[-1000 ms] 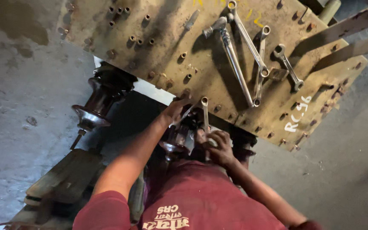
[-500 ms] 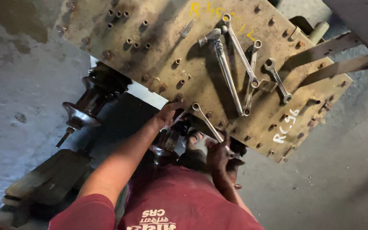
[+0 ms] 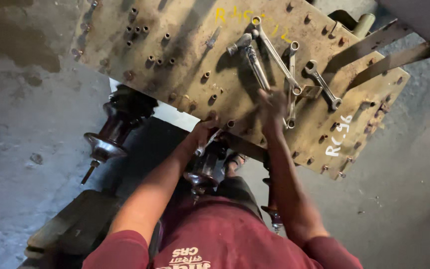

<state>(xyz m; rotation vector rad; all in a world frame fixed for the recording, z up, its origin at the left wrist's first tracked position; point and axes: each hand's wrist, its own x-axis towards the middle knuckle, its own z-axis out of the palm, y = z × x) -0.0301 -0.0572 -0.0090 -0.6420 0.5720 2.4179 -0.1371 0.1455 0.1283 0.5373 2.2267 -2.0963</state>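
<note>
Right hand up on the plate, fingers curled on the lower end of the ratchet, which lies mid-plate, head toward the far edge. Just right of it: a long spanner, a second spanner, and a short spanner nearer the right edge. Left hand at the plate's near edge, closed around a small wrench over the hub below. Another hub sits off the plate's left near corner, on the floor. Plate has rows of studs and bolt holes.
</note>
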